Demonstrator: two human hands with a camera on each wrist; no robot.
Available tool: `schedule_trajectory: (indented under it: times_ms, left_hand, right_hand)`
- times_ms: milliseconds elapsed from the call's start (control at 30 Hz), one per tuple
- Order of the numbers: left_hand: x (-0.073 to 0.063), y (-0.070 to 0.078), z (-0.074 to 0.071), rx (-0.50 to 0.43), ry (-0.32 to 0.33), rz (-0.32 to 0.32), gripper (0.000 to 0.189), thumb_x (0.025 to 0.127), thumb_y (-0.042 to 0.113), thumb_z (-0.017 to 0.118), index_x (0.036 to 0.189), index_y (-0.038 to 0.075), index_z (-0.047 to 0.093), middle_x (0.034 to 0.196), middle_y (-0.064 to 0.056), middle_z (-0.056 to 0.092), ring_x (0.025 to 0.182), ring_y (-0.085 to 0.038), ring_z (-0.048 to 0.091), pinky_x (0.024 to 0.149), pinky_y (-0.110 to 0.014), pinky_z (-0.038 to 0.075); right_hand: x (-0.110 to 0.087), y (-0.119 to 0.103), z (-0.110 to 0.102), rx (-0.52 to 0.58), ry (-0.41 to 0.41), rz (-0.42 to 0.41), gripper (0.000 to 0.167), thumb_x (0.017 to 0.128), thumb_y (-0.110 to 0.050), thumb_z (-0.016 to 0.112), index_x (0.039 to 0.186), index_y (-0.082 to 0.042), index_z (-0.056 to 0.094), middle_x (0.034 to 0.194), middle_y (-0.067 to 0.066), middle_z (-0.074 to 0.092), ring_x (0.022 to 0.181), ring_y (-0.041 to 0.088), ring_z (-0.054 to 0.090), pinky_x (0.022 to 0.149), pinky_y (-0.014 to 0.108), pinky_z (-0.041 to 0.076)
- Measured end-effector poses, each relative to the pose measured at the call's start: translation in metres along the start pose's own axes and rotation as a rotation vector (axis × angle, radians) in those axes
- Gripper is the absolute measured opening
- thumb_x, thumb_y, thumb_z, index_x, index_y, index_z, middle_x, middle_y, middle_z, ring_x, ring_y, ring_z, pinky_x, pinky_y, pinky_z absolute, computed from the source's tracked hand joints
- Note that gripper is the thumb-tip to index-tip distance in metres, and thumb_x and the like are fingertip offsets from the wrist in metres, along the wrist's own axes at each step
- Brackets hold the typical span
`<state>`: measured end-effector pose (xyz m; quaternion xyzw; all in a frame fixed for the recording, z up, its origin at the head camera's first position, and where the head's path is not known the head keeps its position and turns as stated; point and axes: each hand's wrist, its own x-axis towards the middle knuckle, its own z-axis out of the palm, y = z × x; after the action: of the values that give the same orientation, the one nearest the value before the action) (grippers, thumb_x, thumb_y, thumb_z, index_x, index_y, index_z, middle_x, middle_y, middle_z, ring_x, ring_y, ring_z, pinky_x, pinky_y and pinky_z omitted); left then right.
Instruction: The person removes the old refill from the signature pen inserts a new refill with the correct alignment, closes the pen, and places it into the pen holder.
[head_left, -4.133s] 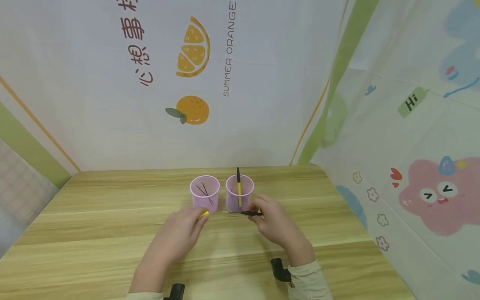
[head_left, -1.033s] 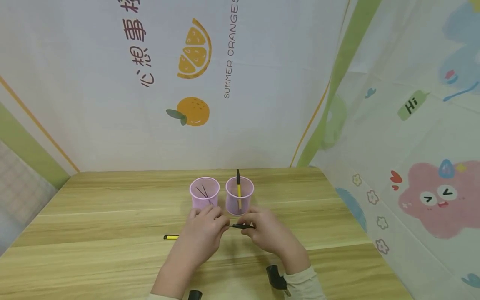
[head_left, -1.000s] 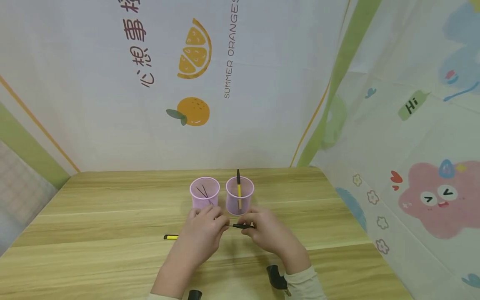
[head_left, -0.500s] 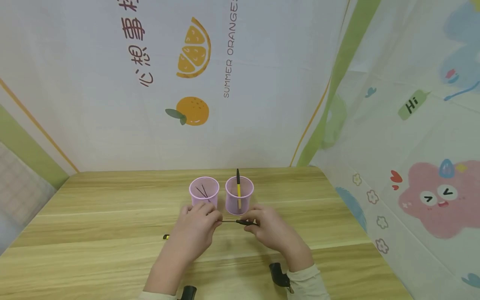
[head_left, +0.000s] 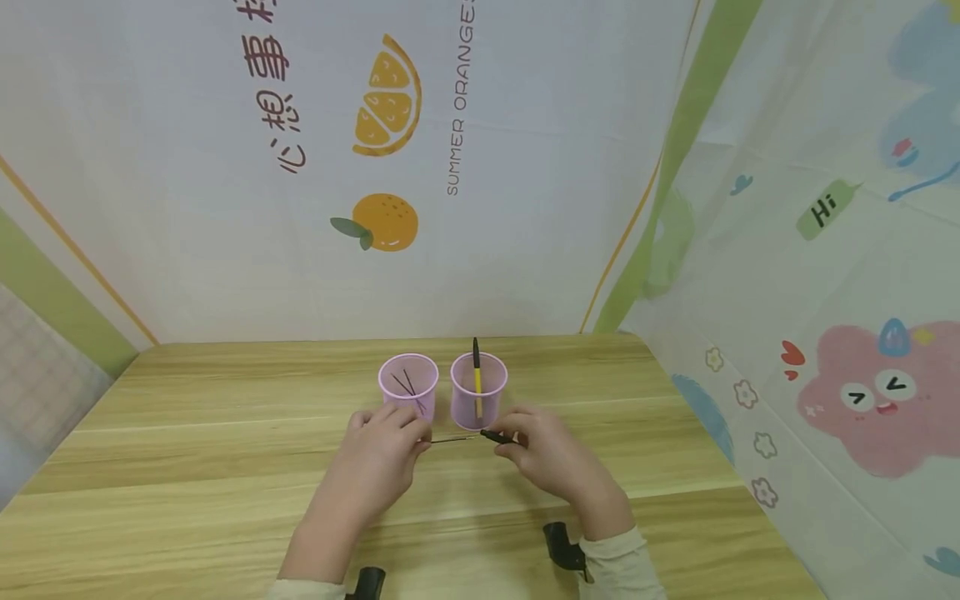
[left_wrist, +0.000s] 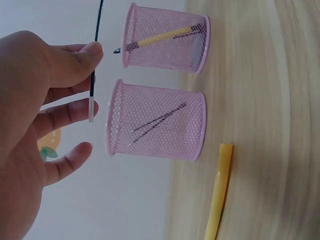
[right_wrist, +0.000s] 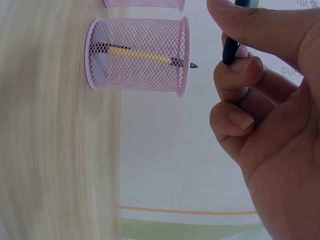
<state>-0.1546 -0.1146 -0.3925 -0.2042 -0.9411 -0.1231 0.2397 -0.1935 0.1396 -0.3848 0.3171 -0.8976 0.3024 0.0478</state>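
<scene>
"Left hand has drawn the thin refill clear of the smooth black pen piece?"

"Yes: thumb and fingertips pinch it, lower fingers spread. Right hand pinches the pen piece, other fingers curled. Pink mesh cups stand just beyond the fingers."

Yellow barrel: lower end cut off, left wrist view. Thin refill: upper end likewise. Black pen piece: partly hidden by right hand.
</scene>
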Motion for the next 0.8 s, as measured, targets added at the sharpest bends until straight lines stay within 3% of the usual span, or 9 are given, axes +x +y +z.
schedule_trajectory:
  times_ms: [167, 367, 633, 800]
  left_hand:
    - [0.008, -0.001, 0.008, 0.005, -0.135, -0.042, 0.008, 0.093, 0.019, 0.08, 0.089, 0.021, 0.073, 0.092, 0.007, 0.068, 0.1, -0.019, 0.065, 0.089, -0.049, 0.052]
    - [0.018, -0.001, 0.027, 0.105, -0.258, -0.034, 0.007, 0.092, 0.02, 0.079, 0.088, 0.019, 0.074, 0.094, 0.0, 0.073, 0.094, -0.025, 0.066, 0.078, -0.046, 0.053]
    - [0.022, 0.0, 0.052, 0.219, -0.232, 0.029, 0.013, 0.081, 0.007, 0.08, 0.078, 0.015, 0.07, 0.086, -0.006, 0.075, 0.082, -0.028, 0.068, 0.067, -0.043, 0.052]
    - [0.025, 0.002, 0.06, 0.24, -0.22, 0.056, 0.017, 0.078, 0.007, 0.082, 0.073, 0.018, 0.07, 0.079, -0.003, 0.074, 0.075, -0.024, 0.066, 0.064, -0.041, 0.051]
  right_hand:
    - [0.0, 0.0, -0.001, -0.004, 0.008, -0.006, 0.017, 0.092, -0.005, 0.08, 0.109, -0.009, 0.08, 0.096, -0.001, 0.072, 0.081, 0.005, 0.056, 0.07, 0.02, 0.05]
    - [-0.002, 0.001, 0.001, -0.014, 0.013, -0.022, 0.019, 0.092, -0.005, 0.08, 0.11, -0.01, 0.081, 0.095, -0.001, 0.071, 0.08, 0.004, 0.057, 0.07, 0.02, 0.051]
    - [-0.003, 0.002, 0.002, -0.022, 0.025, -0.037, 0.02, 0.09, -0.002, 0.082, 0.108, -0.009, 0.08, 0.093, 0.0, 0.07, 0.077, 0.003, 0.055, 0.069, 0.019, 0.05]
    - [-0.003, 0.002, 0.002, -0.02, 0.027, -0.039, 0.019, 0.09, -0.003, 0.082, 0.108, -0.009, 0.081, 0.093, 0.0, 0.07, 0.078, 0.003, 0.056, 0.069, 0.019, 0.051]
